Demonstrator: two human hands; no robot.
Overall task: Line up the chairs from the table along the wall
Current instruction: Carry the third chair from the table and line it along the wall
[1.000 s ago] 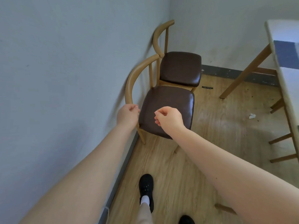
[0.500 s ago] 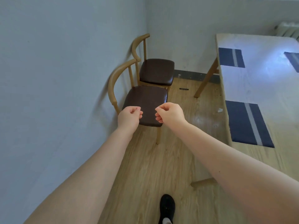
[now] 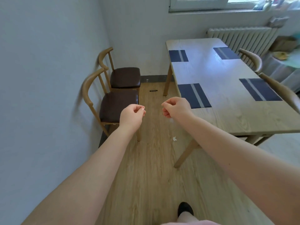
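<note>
Two wooden chairs with dark brown seats stand side by side, backs against the left wall: the near chair [image 3: 113, 104] and the far chair [image 3: 125, 77] by the corner. Two more chairs remain at the far side of the table [image 3: 227, 111]: one chair [image 3: 251, 60] near the radiator and another chair [image 3: 282, 93] closer to me. My left hand [image 3: 132, 115] hovers over the floor just right of the near chair's seat, fingers curled, holding nothing. My right hand [image 3: 175, 107] hangs near the table's left edge, also curled and empty.
The light wood table carries several blue placemats [image 3: 194, 95]. A radiator [image 3: 240, 38] sits under the window at the back. A scrap of white paper [image 3: 174, 138] and a small black item [image 3: 153, 91] lie on the wooden floor between chairs and table.
My left hand has let go of the near chair's backrest. Both hands have drawn back from the chair, and my view has swung right and up to take in the table.
</note>
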